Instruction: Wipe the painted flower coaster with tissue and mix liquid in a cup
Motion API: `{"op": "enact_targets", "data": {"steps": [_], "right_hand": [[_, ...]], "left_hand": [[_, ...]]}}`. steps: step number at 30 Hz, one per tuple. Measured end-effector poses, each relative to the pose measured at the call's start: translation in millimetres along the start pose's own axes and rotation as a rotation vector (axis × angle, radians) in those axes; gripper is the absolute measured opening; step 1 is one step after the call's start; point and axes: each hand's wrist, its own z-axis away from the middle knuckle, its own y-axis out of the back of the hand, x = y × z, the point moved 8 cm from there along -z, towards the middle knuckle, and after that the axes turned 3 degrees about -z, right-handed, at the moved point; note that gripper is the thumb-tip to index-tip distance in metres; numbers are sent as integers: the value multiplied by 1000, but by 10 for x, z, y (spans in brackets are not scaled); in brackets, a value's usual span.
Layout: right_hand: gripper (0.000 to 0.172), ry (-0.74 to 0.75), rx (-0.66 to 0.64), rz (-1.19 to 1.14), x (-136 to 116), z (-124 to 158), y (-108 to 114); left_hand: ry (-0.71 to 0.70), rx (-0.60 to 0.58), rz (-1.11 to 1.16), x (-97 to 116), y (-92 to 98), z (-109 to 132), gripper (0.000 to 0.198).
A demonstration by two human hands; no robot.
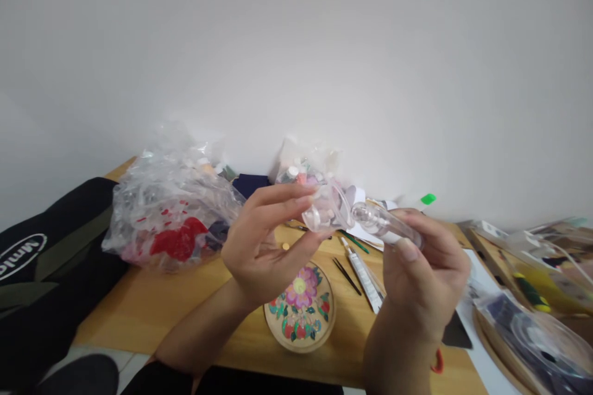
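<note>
Above the table, my left hand (264, 241) pinches a clear, rounded, cup-like piece (327, 210) between the fingertips and thumb. Opposite it, my right hand (426, 262) grips a clear, slim, tube-shaped piece (389, 225) with its rounded end turned toward the cup-like one. The two transparent pieces nearly meet; whether they touch I cannot tell. Below my hands lies a round wooden plate (301, 345) decorated with a painted flower (300, 288) and leaves. Black tweezers (347, 276) and a white squeeze tube (365, 274) rest to its right.
A clear plastic bag (171, 216) with red material stands at left, beside a black padded bag (55, 247). Another bag (301, 163) of small items leans against the wall. At right are a cardboard box (546, 259) and packaged things (546, 345).
</note>
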Motion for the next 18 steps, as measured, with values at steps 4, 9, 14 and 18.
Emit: {"op": "enact_targets", "data": {"steps": [4,9,14,18], "right_hand": [[26,-21,-40,-22,12,24,-49],[25,-2,-71,-56,-5,40,-103],[25,-9,-78,-83,-7,31,-185],[23,-9,-52,-116,-18,12,-252]], "left_hand": [[24,-34,33,-21,-2,2,49],[60,-44,47,-31,-9,-3,47],[131,-2,42,-72,-7,49,45],[167,96,-30,-84,41,74,41]]}}
